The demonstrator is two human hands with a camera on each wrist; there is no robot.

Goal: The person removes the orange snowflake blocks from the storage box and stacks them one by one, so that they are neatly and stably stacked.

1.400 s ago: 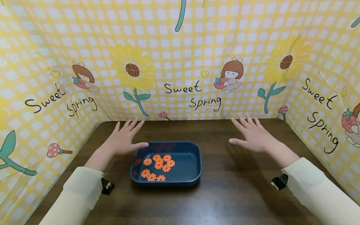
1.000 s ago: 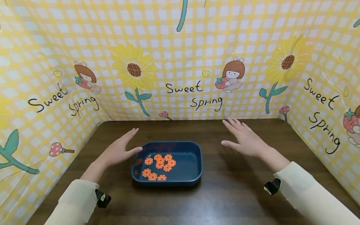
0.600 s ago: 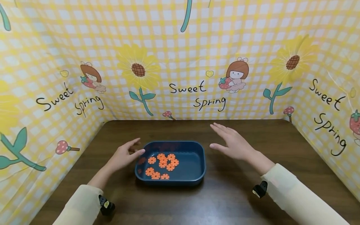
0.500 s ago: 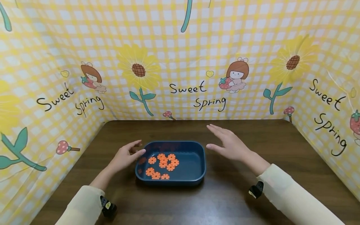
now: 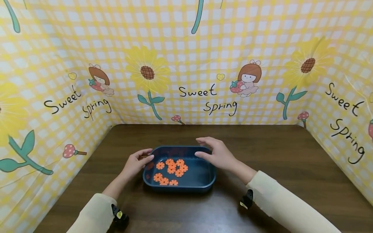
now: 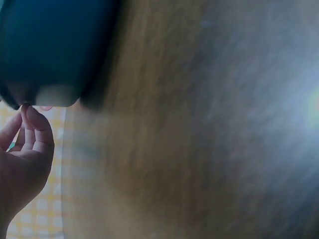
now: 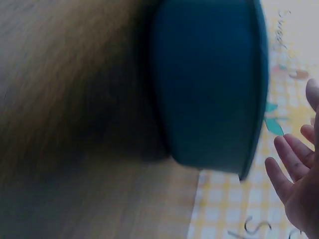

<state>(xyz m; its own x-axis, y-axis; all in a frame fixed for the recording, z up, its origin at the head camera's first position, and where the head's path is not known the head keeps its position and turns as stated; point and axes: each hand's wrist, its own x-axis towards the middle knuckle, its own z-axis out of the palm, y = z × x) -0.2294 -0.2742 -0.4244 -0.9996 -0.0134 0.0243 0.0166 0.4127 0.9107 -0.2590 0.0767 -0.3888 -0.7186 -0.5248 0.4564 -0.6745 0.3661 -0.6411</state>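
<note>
A dark blue rectangular tray [image 5: 201, 187] with rounded corners stands on the table, left of its middle. Several flat orange flower-shaped discs [image 5: 171, 169] with notched edges lie in its left half, some overlapping. My left hand [image 5: 134, 165] is at the tray's far left corner, thumb at the rim and curled fingers outside; in the left wrist view the hand's [image 6: 31, 154] thumb and fingertips pinch the rim. Over the far right corner hovers my right hand [image 5: 220, 155], thumb apart from the relaxed fingers. The right wrist view shows that hand [image 7: 298, 185] apart from the tray wall.
The brown wooden table [image 5: 262, 145] extends around the tray. A yellow checked cloth [image 5: 186, 48] with flower prints hangs along the back and both sides. Each wrist wears a small black camera, the left one [image 5: 120, 217] and the right one [image 5: 247, 199].
My right hand has moved left from the table's right side to above the tray's right end. The left hand has come down to the tray's left rim, its spread fingers curling.
</note>
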